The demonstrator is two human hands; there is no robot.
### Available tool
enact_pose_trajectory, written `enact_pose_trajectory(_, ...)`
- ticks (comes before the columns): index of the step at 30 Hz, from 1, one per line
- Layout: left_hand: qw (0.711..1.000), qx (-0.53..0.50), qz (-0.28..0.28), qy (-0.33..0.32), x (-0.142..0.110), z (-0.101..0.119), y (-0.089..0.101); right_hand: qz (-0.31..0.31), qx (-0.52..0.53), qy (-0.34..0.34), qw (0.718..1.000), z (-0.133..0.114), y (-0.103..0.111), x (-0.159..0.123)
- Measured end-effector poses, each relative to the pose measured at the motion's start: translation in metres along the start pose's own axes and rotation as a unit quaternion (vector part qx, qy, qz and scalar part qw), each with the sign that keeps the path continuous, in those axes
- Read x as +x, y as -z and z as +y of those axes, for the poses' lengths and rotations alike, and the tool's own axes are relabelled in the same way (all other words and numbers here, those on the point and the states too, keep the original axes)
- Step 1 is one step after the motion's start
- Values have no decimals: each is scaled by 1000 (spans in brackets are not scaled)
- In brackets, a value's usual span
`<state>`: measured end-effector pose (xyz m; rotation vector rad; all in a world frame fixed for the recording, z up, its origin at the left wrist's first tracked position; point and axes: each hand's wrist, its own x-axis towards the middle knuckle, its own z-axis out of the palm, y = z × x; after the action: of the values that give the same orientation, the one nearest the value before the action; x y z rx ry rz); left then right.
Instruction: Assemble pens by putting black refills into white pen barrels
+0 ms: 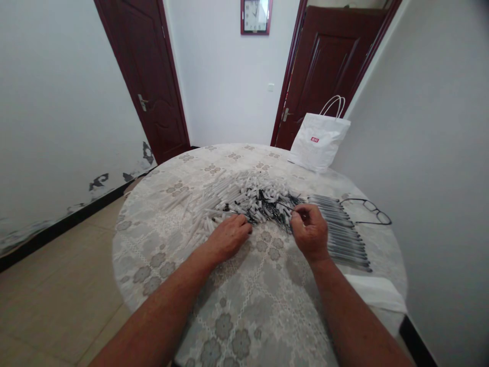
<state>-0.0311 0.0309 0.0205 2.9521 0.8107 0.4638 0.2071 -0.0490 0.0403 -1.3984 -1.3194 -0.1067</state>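
A loose heap of pen parts lies mid-table: white pen barrels (219, 196), small pale caps (273, 191) and thin black refills (273, 210). At the heap's near edge, my left hand (231, 235) rests with its fingers curled down; what they hold, if anything, is hidden. My right hand (311, 227) is closed in a pinch at the heap's right side. A thin black pen refill (284, 206) sticks out leftward from its fingertips, over the heap. Just right of that hand, several filled pens (346, 234) with dark ends lie side by side in a long row.
The round table wears a patterned cloth (244, 285). Black-framed glasses (370, 206) lie beyond the pen row. A white paper bag (321, 142) stands at the back right. Folded white material (376, 291) lies at the right edge, close to the wall.
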Motion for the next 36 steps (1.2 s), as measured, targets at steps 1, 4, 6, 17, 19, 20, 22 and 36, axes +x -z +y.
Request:
enact_pose_trajectory(1,999,-25,23,-2,1,1,1,3,-18,10,1000,0,1,1)
enact_pose_trajectory(4,987,-128,98,19,2,3,0,5,-46,25,999,-3,3,4)
enact_pose_trajectory(6,961,-222,150,70,3,4,0,-2,-47,30,998,-5,3,6)
enact_pose_trajectory(17,552,-760,231,253,6,-10,9,-138,-37,-23,989,-6,8,5)
enact_pose_trajectory(19,506,-795,221,251,4,-12,9,-185,-50,-25,981,-6,3,4)
enact_pose_trajectory(20,496,-802,219,250,4,-13,9,-201,-58,-24,978,-6,0,4)
enact_pose_trajectory(22,496,-803,219,247,4,-13,9,-225,-70,-22,972,-7,-6,1)
enact_pose_trajectory(36,515,-776,254,260,9,-5,0,-320,-127,47,938,31,-48,-32)
